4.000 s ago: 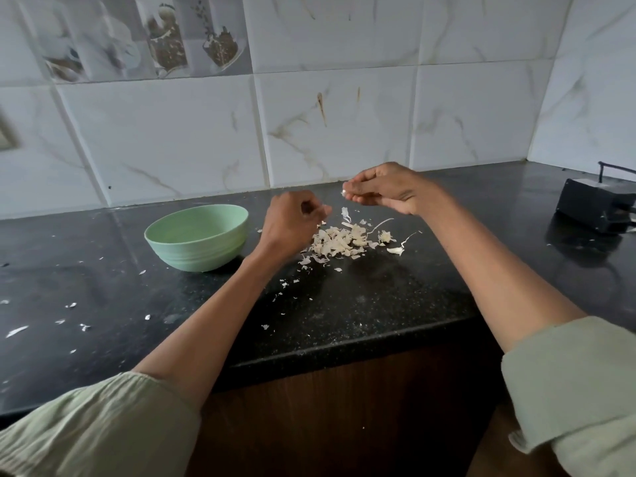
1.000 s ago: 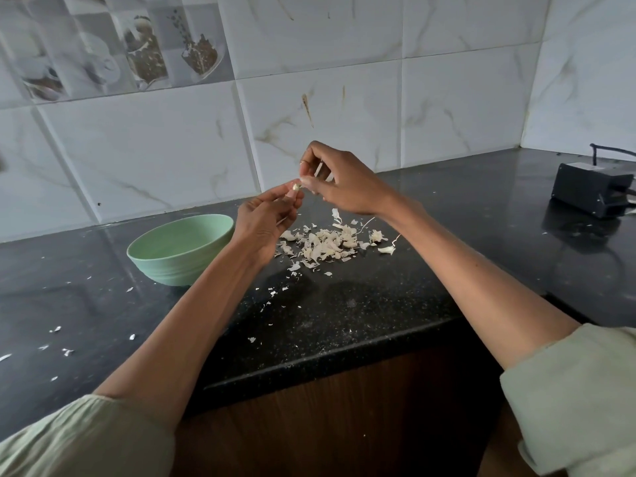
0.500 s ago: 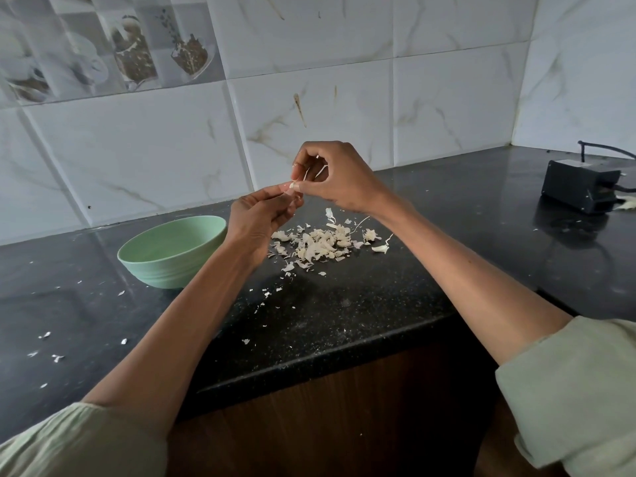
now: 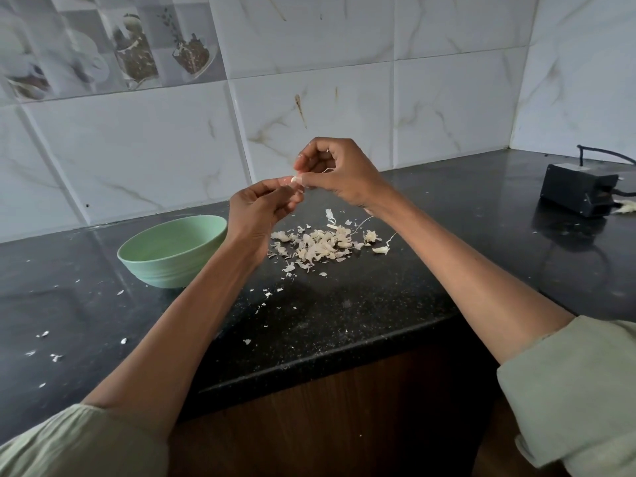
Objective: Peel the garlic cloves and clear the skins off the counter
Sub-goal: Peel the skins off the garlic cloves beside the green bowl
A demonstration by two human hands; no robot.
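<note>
1. Since the view looks down from the head, nearest are two forearms in rolled pale-green sleeves (image 4: 568,390), reaching over the counter edge (image 4: 309,359) at 6 o'clock.
2. Counter (image 4: 344,304) is black speckled stone w/ stray skin bits (image 4: 51,356) scattered out toward 8 o'clock.
3. Mid-frame, a pile of skins (image 4: 323,246) sits right under the hands. One piece w/ a stringy tail (image 4: 381,249) lies just beside it at 3 o'clock of the pile.
4. Green bowl (image 4: 172,249) is near the pile, at its 9 o'clock. Can't see what's inside from here.
5. Both hands are raised above the pile. Left hand (image 4: 258,211) pinches the garlic clove (image 4: 294,179) in curled fingertips, narrow grip. Right hand (image 4: 339,170) meets it from 2 o'clock, thumb and forefinger nipping at the clove's end, prob a flap of skin, too small to be sure.
6. Imo we're mid-peel w/ the cleanup not started. To do it well: left holds the clove steady w/o squashing it, right pulls the skin along the clove rather than straight off, and stay over the pile so bits drop there.
7. Farthest: a black box w/ cable (image 4: 578,192) at 3 o'clock and the marble-look wall tiles (image 4: 309,80) behind.
</note>
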